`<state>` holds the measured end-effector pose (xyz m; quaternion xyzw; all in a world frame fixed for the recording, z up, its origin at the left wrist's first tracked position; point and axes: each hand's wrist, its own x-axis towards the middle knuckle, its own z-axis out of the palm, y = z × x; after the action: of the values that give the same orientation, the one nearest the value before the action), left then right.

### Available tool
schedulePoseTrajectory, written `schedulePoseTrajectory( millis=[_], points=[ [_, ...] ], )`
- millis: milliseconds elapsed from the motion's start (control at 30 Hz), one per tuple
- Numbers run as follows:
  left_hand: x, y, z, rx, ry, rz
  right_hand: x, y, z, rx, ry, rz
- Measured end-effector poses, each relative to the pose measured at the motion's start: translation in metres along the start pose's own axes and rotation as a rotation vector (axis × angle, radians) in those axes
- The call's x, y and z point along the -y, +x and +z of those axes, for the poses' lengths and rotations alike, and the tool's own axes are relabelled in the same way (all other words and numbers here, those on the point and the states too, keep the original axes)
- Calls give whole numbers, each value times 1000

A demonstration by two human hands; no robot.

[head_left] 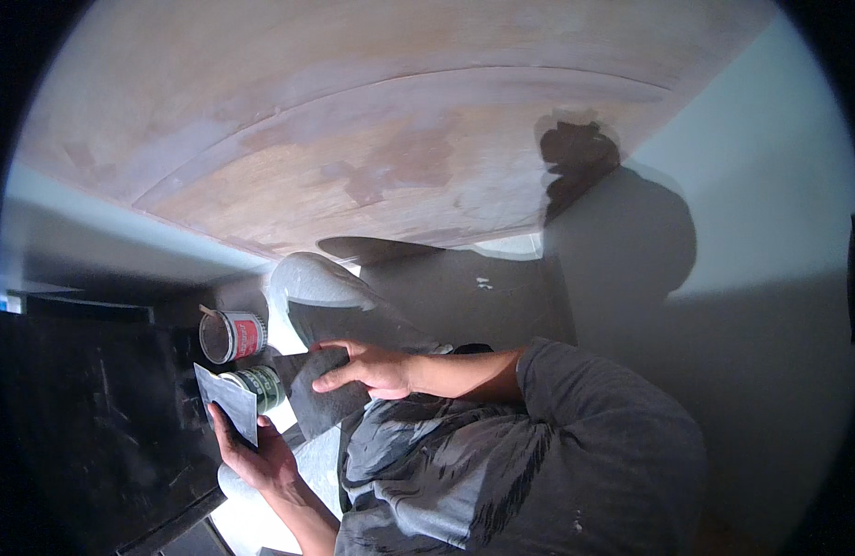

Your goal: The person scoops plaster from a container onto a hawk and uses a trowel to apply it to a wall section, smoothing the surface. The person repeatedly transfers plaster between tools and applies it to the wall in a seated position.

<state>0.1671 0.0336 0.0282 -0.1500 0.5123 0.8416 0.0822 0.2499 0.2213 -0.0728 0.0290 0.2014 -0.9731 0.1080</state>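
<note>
My left hand (265, 456), at the lower left, grips a flat light-grey rectangular plate (231, 405) with a straight top edge, thumb on its face. My right hand (379, 367) pinches a dark grey square sheet (324, 397), perhaps sandpaper, with fingers and thumb along its upper right side. The two pieces are apart. Partly seen between them is a tin with a green label (265, 387). Just beyond it, an opened tin with a red label (250, 338) has a stick (205, 311) leaning at its rim.
A broad wooden panel (427, 167) with patchy pale coating and a curved seam spans the far side. A pale wall (770, 167) rises at right. Black boards (85, 417) lie at left. My bent leg (321, 292) is near the tins; grey floor (446, 287) lies beyond.
</note>
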Motion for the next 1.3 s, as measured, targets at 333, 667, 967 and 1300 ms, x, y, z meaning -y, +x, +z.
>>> schedulePoseTrajectory(
  millis=[333, 667, 967, 1300],
  points=[
    [7, -6, 1, 9, 3, -25, 26, -5, 1, -49, -77, -92],
    [30, -10, 8, 230, 110, 449, 36, -15, 40, -64, -309, -333],
    [49, -9, -5, 196, 17, 561, 28, -8, 52, -151, -459, -505],
    [62, -12, -1, 203, 98, 577, 26, -2, 53, -252, -513, -483]
  ],
)
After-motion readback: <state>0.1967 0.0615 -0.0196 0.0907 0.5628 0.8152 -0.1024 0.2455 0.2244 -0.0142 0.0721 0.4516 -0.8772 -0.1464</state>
